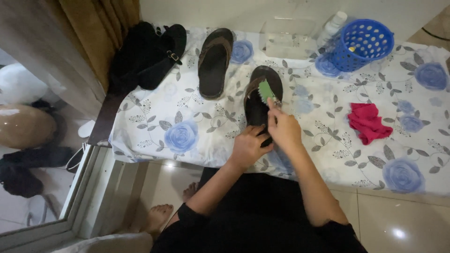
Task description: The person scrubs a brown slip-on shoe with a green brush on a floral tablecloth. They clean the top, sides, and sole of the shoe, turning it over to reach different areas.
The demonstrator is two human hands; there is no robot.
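A dark brown sandal [258, 100] lies on the white cloth with blue roses [197, 126]. My left hand [247, 146] grips the sandal's heel end. My right hand [282, 126] holds a green brush [267, 90] pressed against the sandal's strap and footbed. A second matching sandal [214, 62] lies apart, farther back and to the left.
A pair of black shoes [147, 54] sits at the back left. A blue perforated basket [360, 43], a clear plastic box [287, 37] and a white bottle [333, 23] stand at the back. A crumpled red cloth [368, 122] lies to the right. My bare feet [159, 216] rest on the tiled floor.
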